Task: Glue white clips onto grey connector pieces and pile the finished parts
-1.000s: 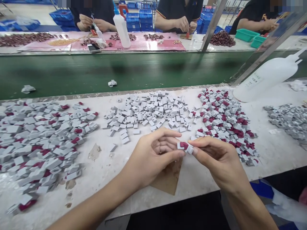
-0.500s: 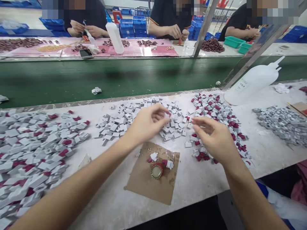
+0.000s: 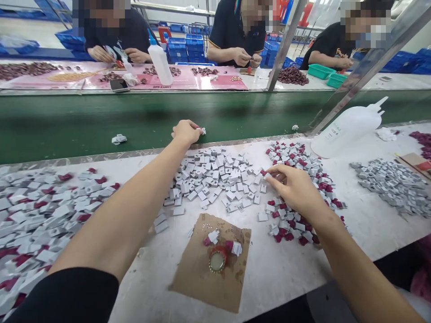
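My left hand [image 3: 186, 133] reaches out over the green belt [image 3: 148, 112], its fingers pinched on a small white-and-pink piece [image 3: 202, 131]. At the left edge of the mixed pile, my right hand [image 3: 294, 186] has thumb and fingertips closed on a small grey-and-maroon plastic part [image 3: 265, 174]. Between the two hands lies a heap of grey plastic blocks [image 3: 215, 175]. Grey parts joined with maroon ones [image 3: 296, 224] lie under and beside my right hand. Nearer me, a piece of brown cardboard [image 3: 205, 278] carries a bottle cap [image 3: 217, 260] and two maroon-and-white pieces.
A large pile of grey and maroon parts [image 3: 40, 215] covers the left. A white squeeze bottle [image 3: 346, 130] leans by the metal post at right, near another grey pile [image 3: 393, 186]. A white scrap [image 3: 119, 139] lies on the belt. Three people work across it.
My left hand has moved forward and left, from above the grey heap to over the belt. My right hand stays near the mixed pile, its fingertips now closed on a part.
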{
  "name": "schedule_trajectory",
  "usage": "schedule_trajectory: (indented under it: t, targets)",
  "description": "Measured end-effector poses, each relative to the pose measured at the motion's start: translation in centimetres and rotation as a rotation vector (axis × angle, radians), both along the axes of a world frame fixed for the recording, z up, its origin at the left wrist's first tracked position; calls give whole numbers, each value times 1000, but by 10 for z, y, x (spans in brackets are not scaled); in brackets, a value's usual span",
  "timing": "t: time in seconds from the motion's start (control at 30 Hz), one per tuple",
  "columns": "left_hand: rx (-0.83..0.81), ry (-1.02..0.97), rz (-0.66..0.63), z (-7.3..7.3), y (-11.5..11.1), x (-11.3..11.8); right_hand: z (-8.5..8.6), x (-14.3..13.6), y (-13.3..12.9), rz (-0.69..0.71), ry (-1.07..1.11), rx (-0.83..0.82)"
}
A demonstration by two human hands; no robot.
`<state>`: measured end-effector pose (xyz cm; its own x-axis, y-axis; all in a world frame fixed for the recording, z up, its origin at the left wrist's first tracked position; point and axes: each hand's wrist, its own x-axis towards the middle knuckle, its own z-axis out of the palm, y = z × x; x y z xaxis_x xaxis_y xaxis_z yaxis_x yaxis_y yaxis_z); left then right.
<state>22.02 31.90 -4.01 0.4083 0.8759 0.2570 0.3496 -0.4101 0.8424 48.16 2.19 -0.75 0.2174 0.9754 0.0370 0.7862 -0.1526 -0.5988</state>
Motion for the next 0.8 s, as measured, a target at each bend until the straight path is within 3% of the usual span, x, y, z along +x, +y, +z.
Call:
schedule_trajectory:
  t: [0.13,0.23,0.27,0.37,0.47,0.53,0.67,0.8]
  targets:
    - [-20,183,225,20,-22,-15,6,-6,-37,-26,315,115]
    - [19,263,263,43,-80,-22,4,-12,-73,-60,502,96]
    - [49,289,224,51,-106,-24,2,-14,-84,-67,536,75]
    - [171,461,-72,63,-189,-27,-8,-20,-110,-84,596,36]
    - [178,548,-249,56,-242,-29,-16,-27,-121,-42,596,16]
    - [200,576,-298,44,-253,-25,-18,-35,-122,4,592,18]
    - [274,622,-334,25,-242,-10,-12,-53,-119,20,595,51]
    - [231,532,-298,29,-238,-4,-7,-69,-122,46,654,76]
